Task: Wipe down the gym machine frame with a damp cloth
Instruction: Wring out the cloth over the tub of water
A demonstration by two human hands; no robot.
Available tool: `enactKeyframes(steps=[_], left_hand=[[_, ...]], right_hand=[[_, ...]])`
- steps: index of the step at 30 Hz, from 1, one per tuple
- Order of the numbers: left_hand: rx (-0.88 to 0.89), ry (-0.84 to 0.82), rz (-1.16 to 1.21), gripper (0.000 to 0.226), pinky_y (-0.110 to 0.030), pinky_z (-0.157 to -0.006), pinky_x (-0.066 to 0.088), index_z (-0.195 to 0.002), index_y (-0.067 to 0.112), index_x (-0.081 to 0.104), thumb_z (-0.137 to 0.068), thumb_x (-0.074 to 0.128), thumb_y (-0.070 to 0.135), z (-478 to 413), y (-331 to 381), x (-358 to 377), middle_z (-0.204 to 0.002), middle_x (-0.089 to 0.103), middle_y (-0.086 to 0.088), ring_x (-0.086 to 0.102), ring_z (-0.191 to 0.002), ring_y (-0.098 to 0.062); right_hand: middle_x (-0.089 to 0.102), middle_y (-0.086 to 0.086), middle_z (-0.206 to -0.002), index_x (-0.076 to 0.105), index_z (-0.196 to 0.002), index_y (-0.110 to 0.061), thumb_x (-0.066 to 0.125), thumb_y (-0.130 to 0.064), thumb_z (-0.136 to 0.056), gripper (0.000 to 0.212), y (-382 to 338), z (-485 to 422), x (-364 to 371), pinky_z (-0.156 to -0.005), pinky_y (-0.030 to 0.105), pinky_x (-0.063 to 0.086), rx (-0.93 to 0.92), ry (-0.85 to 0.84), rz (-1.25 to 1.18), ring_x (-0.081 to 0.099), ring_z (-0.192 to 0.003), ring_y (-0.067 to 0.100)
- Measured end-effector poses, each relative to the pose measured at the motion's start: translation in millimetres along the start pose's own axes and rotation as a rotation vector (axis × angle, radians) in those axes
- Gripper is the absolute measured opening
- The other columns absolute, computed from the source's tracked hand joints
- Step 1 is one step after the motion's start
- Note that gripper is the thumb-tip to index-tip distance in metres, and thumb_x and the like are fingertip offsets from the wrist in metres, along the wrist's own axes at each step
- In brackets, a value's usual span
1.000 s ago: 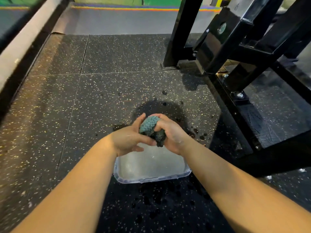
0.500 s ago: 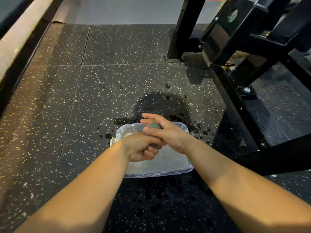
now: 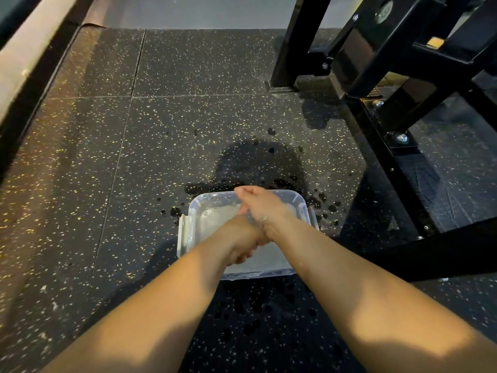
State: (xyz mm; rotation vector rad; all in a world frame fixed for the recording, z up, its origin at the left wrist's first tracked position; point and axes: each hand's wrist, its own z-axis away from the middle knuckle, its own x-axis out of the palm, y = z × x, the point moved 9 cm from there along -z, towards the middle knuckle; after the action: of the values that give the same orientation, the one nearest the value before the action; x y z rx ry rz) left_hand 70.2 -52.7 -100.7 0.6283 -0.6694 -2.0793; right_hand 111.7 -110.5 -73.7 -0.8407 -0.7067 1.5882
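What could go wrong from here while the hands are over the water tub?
Slipping: dark wet splashes dot the rubber floor around the tub, right where the person works. Spilling: the left hand and right hand work over the clear plastic tub; a shove could tip it toward the machine frame. The cloth is hidden, so its wetness is unknown.

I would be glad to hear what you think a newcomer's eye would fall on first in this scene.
First come the two bare hands, the right hand laid over the left hand, meeting above a clear plastic tub of water low in the middle. Dark wet splashes dot the speckled rubber floor around the tub. The black machine frame looms at the upper right.
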Motion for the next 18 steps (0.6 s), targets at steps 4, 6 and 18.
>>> enactKeyframes(steps=[4, 6, 18], left_hand=[[0.219, 0.221, -0.684, 0.042, -0.035, -0.067, 0.043, -0.133, 0.009, 0.042, -0.092, 0.042, 0.008, -0.8, 30.3, -7.0, -0.119, 0.057, -0.019, 0.06, -0.097, -0.033], [0.233, 0.301, -0.804, 0.034, -0.031, -0.071, 0.039, -0.126, 0.008, 0.05, -0.093, 0.039, 0.011, -3.7, 29.0, -10.4, -0.126, 0.056, -0.014, 0.058, -0.107, -0.031], [0.092, 0.171, -0.373, 0.007, -0.02, -0.046, 0.034, -0.077, 0.015, 0.056, -0.083, 0.058, 0.014, 13.6, 27.9, -38.5, -0.064, 0.051, -0.002, 0.046, -0.055, -0.015]], right_hand=[[0.049, 0.002, -0.062, 0.056, -0.122, -0.007, 0.042, -0.019, -0.103, 0.027, 7.0, -6.1, -8.5, -0.048, 0.018, 0.037, 0.078, 0.156, -0.101, 0.046, -0.055, 0.009], [0.043, 0.007, -0.06, 0.052, -0.129, 0.003, 0.037, -0.006, -0.102, 0.032, 15.9, -8.1, -9.3, -0.041, 0.015, 0.036, 0.122, 0.191, -0.219, 0.042, -0.053, 0.012], [0.061, 0.009, -0.095, 0.055, -0.111, -0.011, 0.029, -0.037, -0.105, 0.036, 28.2, -13.6, -17.3, -0.072, 0.032, 0.052, 0.202, 0.279, -0.415, 0.06, -0.084, 0.022]])
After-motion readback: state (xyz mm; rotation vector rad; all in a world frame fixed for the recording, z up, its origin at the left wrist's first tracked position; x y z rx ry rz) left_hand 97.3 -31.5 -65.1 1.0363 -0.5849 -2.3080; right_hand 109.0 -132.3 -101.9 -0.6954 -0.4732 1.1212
